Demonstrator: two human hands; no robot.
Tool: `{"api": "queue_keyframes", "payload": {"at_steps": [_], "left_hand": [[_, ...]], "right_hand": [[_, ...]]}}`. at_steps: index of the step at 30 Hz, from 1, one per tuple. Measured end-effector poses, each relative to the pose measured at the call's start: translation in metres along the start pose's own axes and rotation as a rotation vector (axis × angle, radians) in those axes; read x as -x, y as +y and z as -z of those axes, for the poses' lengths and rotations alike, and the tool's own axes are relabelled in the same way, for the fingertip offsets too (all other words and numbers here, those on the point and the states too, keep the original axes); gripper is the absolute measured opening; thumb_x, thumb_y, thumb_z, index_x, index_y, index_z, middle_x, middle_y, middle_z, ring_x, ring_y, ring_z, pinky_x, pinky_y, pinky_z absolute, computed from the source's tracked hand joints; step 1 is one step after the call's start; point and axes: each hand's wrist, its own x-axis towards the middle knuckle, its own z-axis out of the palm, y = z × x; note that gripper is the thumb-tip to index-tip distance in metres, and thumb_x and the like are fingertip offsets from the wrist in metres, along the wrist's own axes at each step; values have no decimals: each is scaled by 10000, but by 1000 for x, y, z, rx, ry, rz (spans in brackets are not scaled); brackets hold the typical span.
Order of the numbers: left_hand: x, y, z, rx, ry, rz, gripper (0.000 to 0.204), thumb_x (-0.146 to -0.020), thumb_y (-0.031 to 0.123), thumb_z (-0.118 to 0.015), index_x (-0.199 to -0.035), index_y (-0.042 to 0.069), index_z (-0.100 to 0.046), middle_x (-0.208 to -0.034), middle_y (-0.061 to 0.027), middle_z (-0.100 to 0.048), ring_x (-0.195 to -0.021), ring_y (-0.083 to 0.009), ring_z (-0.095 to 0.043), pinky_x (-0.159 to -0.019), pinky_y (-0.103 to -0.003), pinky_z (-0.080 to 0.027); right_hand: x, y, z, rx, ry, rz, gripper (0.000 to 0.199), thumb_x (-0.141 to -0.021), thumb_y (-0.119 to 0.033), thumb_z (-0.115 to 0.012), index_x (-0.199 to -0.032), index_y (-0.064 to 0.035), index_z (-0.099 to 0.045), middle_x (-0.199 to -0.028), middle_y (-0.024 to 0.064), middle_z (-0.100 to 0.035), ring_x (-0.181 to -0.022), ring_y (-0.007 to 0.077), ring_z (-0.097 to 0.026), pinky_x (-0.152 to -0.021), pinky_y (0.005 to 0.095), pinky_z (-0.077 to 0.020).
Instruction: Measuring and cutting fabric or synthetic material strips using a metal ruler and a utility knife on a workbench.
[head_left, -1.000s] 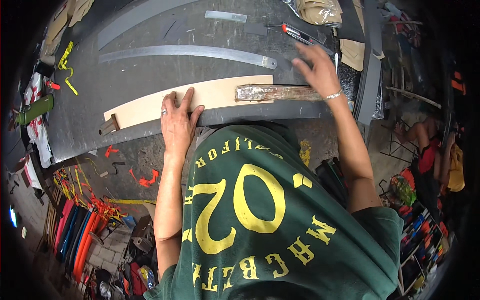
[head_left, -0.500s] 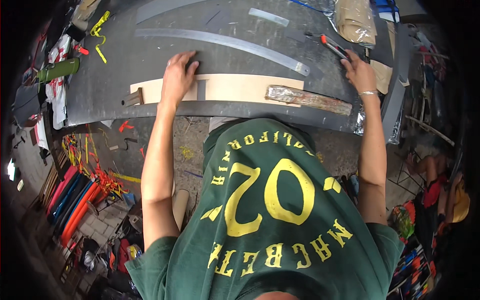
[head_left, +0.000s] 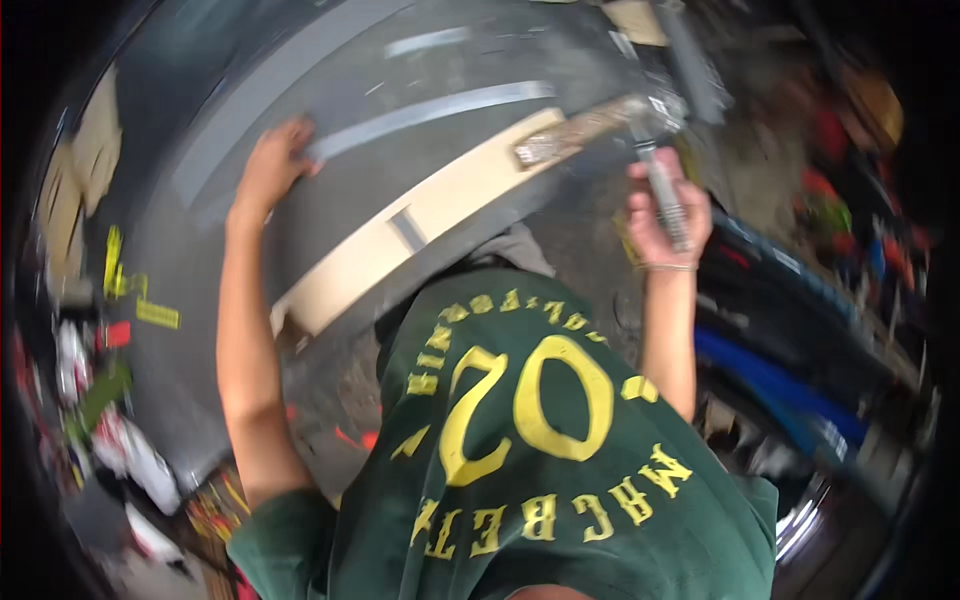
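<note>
1. The left hand point(head_left: 268, 172) lies flat on the dark grey worktable point(head_left: 200, 290), fingers spread and pressing the near end of a long curved grey metal strip point(head_left: 430, 118) — it grips nothing, only rests on top.
2. The strip runs from under that hand toward the table's far right, lying flat.
3. The right hand point(head_left: 668, 205) is closed around the ridged grey handle of a metal tool point(head_left: 655, 160), held just off the table's right edge; the tool's head is blurred, so its kind cannot be told.
4. A pale wooden board point(head_left: 420, 215) lies along the table's near edge, between the two hands, slanting up to the right.
5. A short dark mark or slot crosses the board near its middle.
6. At the board's far right end sits a rough, brownish piece point(head_left: 575, 130) — blurred, close to the tool's head.
7. Yellow scraps point(head_left: 150, 310) lie at the table's left edge.
</note>
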Motion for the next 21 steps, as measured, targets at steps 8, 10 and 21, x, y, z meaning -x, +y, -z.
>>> {"api": "queue_keyframes", "payload": {"at_steps": [8,10,21], "left_hand": [[-22,-1,-26,115,-120,96,359,-747,67,-865,-1020,16,-638,-803,-87,-557,-772,-233,-551,-723,-375,-471],[-26,-15,-38,26,-40,43,278,-847,155,-813,-1036,23,-658,-862,-157,-624,-815,-304,-606,-746,-410,-486],[72,160,34,-248,426,146,406,-916,439,-752,-911,37,-695,-828,-168,-699,-747,-339,-667,-698,-431,-510]], "right_hand": [[38,43,9,306,362,58,733,-990,-35,-589,-1630,-193,-270,-1258,181,-622,-804,211,-723,-585,297,-601],[37,39,3,395,342,57,758,-987,-44,-599,-1639,-195,-243,-1233,165,-630,-783,207,-717,-604,300,-602],[71,-8,0,1206,211,91,178,-1023,-233,-672,-1072,-72,-613,-887,-44,-562,-718,48,-510,-639,233,-446]]}}
